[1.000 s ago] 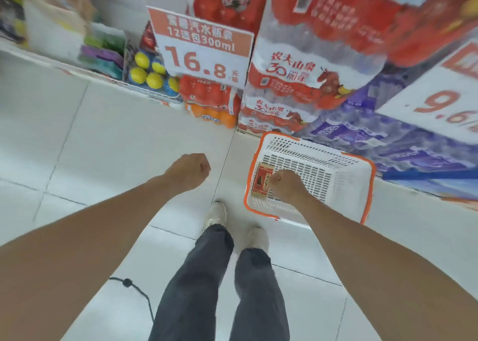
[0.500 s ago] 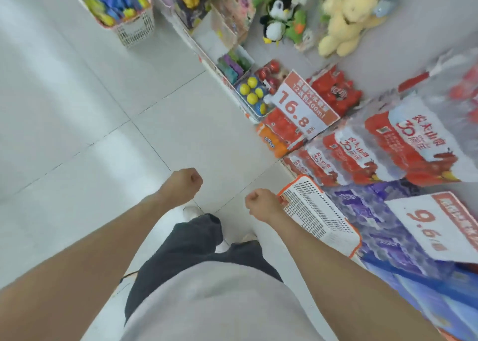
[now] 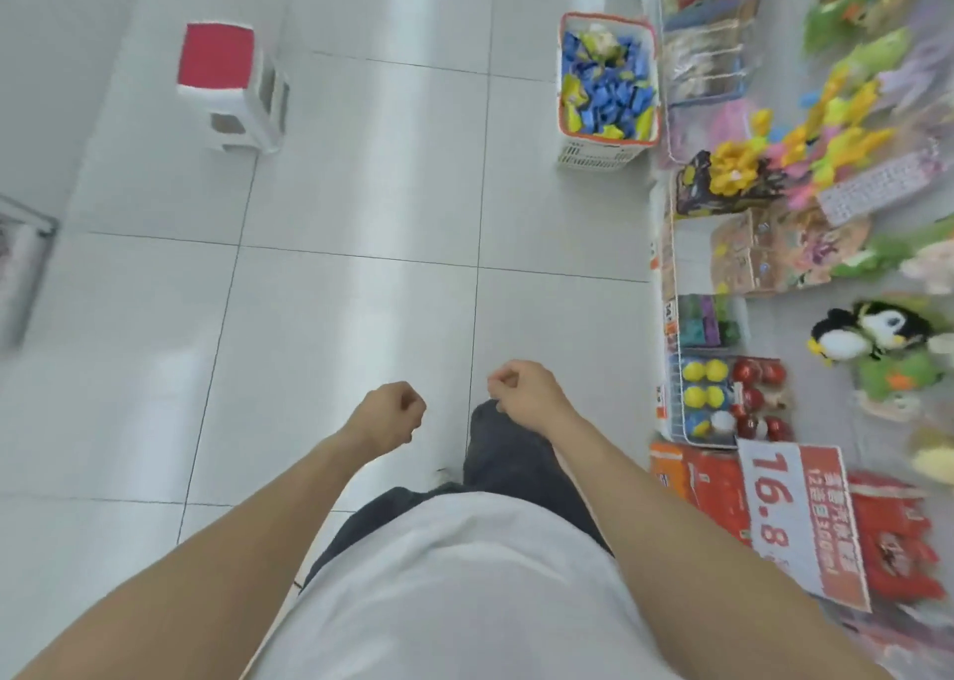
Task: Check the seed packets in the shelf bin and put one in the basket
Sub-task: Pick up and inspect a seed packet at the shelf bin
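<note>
My left hand [image 3: 391, 413] is curled into a fist over the white tiled floor and holds nothing. My right hand [image 3: 521, 390] is also curled with nothing in it, hanging above my dark trouser leg. The white basket with the orange rim that held the red packet is out of view. A different white basket with an orange rim [image 3: 609, 86] stands far ahead on the floor, filled with blue and yellow packets.
A red-topped white stool [image 3: 227, 91] stands at the far left of the aisle. Along the right runs a low shelf with wire bins of toys [image 3: 717, 400], plush animals [image 3: 872, 333] and a 16.8 price sign [image 3: 800, 524] on red drink packs.
My right hand left the packet in the basket and drew back. The view swung left, so the basket dropped out of sight and the aisle came into view.
</note>
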### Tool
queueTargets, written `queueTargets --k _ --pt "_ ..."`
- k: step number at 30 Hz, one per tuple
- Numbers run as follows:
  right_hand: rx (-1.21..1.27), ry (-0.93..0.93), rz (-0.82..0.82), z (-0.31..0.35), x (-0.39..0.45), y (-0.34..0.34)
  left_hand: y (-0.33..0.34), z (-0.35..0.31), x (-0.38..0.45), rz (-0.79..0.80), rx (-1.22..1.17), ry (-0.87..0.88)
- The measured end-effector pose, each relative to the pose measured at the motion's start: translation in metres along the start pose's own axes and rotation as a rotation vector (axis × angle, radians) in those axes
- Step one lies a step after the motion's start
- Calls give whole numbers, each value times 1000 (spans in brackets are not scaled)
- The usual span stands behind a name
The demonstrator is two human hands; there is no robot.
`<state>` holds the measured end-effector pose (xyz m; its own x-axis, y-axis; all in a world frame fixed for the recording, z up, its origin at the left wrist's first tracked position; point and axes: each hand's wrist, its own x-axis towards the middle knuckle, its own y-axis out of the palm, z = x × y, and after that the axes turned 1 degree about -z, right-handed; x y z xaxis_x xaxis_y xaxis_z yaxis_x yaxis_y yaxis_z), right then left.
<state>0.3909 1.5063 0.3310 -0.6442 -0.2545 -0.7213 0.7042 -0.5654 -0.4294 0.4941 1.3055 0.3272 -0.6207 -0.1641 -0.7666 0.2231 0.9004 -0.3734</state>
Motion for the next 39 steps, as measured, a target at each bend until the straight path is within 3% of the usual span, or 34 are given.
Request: queueTargets --k 9,15,20,28,39 --pt "-278 -141 206 185 179 -34 -149 -47 112 -171 -251 -179" --pt "-471 -270 347 342 272 -32 -272 -71 165 -322 -412 -202" --pt "-574 -323 407 468 342 14 -378 -48 211 -384 -480 -225" --pt "-508 -307 415 661 414 115 -575 16 268 -463 -659 -273" --pt "-558 -287 484 874 534 224 -807 83 344 -534 -794 -340"
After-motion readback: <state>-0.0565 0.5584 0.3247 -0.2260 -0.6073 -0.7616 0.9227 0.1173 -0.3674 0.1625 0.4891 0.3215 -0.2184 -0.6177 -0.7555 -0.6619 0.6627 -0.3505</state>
